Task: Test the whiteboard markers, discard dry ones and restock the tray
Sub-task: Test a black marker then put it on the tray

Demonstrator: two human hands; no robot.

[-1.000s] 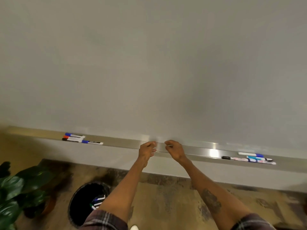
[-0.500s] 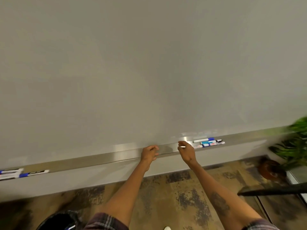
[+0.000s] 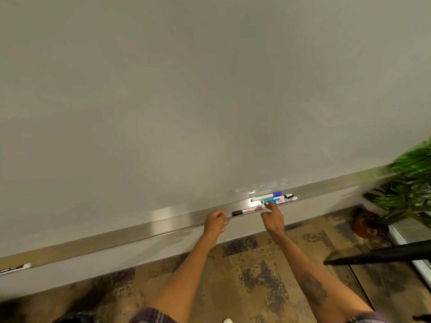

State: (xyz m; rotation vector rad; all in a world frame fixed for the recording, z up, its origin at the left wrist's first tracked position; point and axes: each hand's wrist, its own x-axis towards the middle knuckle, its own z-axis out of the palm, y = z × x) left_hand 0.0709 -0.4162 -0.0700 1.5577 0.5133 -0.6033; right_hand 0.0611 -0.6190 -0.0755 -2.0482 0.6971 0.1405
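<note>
the markers (image 3: 272, 199) i am after lie on the metal tray (image 3: 163, 221) along the foot of the whiteboard (image 3: 210, 89), right of centre in my view. nearest the board is a blue-capped marker (image 3: 268, 196) with a white barrel. in front of it lies a teal marker (image 3: 274, 199) with a black end, and in front of that a blue-banded marker (image 3: 285, 200) with a small red patch on its label. just left of these three, a black-capped marker (image 3: 248, 210) lies along the tray with red and dark print on its barrel. every label carries lettering, but it is too small and soft for me to read, brand included. far off at the tray's left end a lone marker (image 3: 15, 268) lies by itself.

the right hand (image 3: 272, 219) is open and holds nothing. its index finger is stretched to the near ends of the teal and blue-banded markers, and i cannot tell if the tip touches. the left hand (image 3: 215, 222) sits at the tray's front lip, just left of the black cap, with its fingers loosely curled and empty as far as i can see.

both forearms are bare up to plaid sleeves (image 3: 149, 315), and the right one bears a dark tattoo (image 3: 312, 289). below is mottled brown carpet (image 3: 256, 276). at the right stand a blurred green plant (image 3: 412, 164), a brown pot (image 3: 368, 223) and a black bar (image 3: 384, 254).
</note>
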